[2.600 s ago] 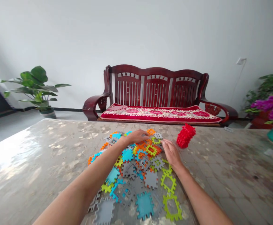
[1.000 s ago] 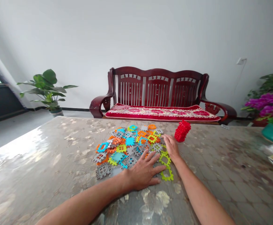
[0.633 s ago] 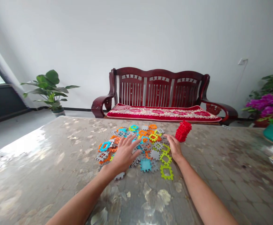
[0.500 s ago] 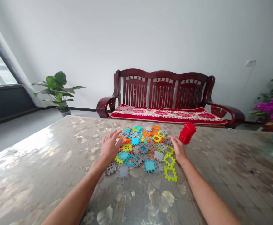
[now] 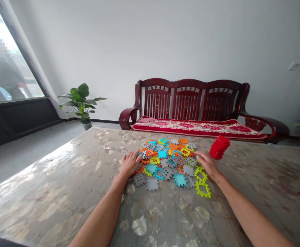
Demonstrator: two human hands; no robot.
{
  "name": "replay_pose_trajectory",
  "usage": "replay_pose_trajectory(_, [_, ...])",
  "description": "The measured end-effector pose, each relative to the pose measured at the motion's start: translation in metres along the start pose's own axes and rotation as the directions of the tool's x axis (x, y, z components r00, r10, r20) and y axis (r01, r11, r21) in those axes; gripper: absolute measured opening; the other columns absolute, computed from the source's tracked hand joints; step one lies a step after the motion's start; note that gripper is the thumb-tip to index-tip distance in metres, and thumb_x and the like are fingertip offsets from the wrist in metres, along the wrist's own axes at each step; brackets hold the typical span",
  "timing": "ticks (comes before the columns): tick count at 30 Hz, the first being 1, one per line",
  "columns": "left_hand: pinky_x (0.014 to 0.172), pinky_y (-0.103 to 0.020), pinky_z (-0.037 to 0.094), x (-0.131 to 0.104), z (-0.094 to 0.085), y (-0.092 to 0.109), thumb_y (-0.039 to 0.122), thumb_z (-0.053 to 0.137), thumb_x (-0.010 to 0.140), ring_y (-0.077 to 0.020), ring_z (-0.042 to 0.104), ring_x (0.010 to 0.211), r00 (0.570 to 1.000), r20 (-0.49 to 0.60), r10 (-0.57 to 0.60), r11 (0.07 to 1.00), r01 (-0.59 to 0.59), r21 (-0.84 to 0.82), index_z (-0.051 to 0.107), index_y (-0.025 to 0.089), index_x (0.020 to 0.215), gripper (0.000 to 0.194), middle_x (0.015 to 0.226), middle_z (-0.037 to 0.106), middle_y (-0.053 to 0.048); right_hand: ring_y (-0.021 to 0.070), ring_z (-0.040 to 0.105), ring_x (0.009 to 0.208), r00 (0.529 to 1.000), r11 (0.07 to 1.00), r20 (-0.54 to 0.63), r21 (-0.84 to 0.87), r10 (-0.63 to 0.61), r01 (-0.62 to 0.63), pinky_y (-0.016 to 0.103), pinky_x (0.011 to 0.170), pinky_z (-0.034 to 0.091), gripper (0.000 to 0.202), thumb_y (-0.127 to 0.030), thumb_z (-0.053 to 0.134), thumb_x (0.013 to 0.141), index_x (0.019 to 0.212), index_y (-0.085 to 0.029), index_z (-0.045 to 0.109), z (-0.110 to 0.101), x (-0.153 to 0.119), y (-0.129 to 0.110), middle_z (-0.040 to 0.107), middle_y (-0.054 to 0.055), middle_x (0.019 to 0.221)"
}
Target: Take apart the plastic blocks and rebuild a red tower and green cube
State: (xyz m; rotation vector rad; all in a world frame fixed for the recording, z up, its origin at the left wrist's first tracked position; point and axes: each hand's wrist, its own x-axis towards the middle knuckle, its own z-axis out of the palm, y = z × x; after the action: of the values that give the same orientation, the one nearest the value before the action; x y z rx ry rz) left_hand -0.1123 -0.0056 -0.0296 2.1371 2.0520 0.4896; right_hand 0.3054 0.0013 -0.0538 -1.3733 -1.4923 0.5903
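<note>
A loose, overlapping heap of square, notched plastic building tiles in grey, blue, orange and yellow-green lies on the table between my hands. My left hand (image 5: 130,164) rests at the heap's left edge, open, with fingers forward. A bit of blue shows by its thumb and forefinger; I cannot tell whether they touch it. On the opposite side my right hand (image 5: 208,164) is open, fingertips pointing at the heap. Near its wrist lies a yellow-green frame tile (image 5: 203,189). Toward me are a teal tile (image 5: 179,179) and a plain grey tile (image 5: 152,184).
A red bristly object (image 5: 219,147) stands beyond my right hand. The table (image 5: 49,192) has a glossy floral cover. Behind it is a dark wooden bench (image 5: 188,99) with a red cushion. A potted plant (image 5: 83,103) is at left; a person (image 5: 3,72) shows through the window.
The view has turned left, so the scene sits further right. My left hand has drawn slightly back toward me along the heap's edge. A person now appears at the window.
</note>
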Motion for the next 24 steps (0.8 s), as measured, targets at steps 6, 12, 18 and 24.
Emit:
replay_pose_trajectory(6, [0.116, -0.052, 0.022, -0.001, 0.002, 0.001, 0.046, 0.028, 0.099, -0.0263, 0.037, 0.142, 0.999, -0.023, 0.032, 0.999, -0.032, 0.021, 0.048, 0.026, 0.142, 0.051, 0.149, 0.05, -0.006, 0.03, 0.06, 0.115, 0.989, 0.999, -0.141, -0.038, -0.036, 0.031, 0.047, 0.107, 0.041, 0.049, -0.063, 0.056, 0.074, 0.093, -0.021, 0.074, 0.005, 0.007, 0.013, 0.07, 0.012, 0.114])
replay_pose_trajectory(12, [0.115, -0.051, 0.023, 0.001, 0.005, 0.002, 0.046, 0.033, 0.098, -0.0263, 0.041, 0.139, 0.997, -0.071, 0.032, 0.999, -0.031, 0.009, 0.053, 0.027, 0.137, 0.048, 0.147, 0.053, -0.007, 0.0298, 0.064, 0.103, 0.985, 0.999, -0.174, -0.028, 0.015, -0.02, 0.046, 0.098, 0.048, 0.047, -0.061, 0.057, 0.071, 0.087, -0.02, 0.073, 0.008, 0.012, 0.011, 0.073, 0.011, 0.101])
replay_pose_trajectory(18, [0.115, -0.048, 0.023, 0.004, 0.007, 0.0, 0.046, 0.036, 0.097, -0.0249, 0.042, 0.138, 0.996, -0.089, 0.021, 0.999, -0.023, -0.025, 0.055, 0.026, 0.134, 0.046, 0.145, 0.055, -0.008, 0.0294, 0.064, 0.103, 0.98, 1.0, -0.196, 0.011, 0.031, -0.029, 0.044, 0.097, 0.048, 0.048, -0.061, 0.058, 0.07, 0.089, -0.019, 0.073, 0.008, 0.01, 0.011, 0.073, 0.012, 0.104])
replay_pose_trajectory(24, [0.115, -0.047, 0.023, 0.005, 0.009, -0.003, 0.046, 0.037, 0.096, -0.025, 0.043, 0.138, 0.995, -0.101, 0.002, 0.999, -0.007, -0.046, 0.056, 0.026, 0.133, 0.046, 0.144, 0.056, -0.007, 0.0298, 0.064, 0.105, 0.98, 0.999, -0.2, 0.034, 0.022, -0.016, 0.044, 0.098, 0.048, 0.048, -0.062, 0.059, 0.071, 0.087, -0.02, 0.075, 0.008, 0.011, 0.01, 0.073, 0.012, 0.104])
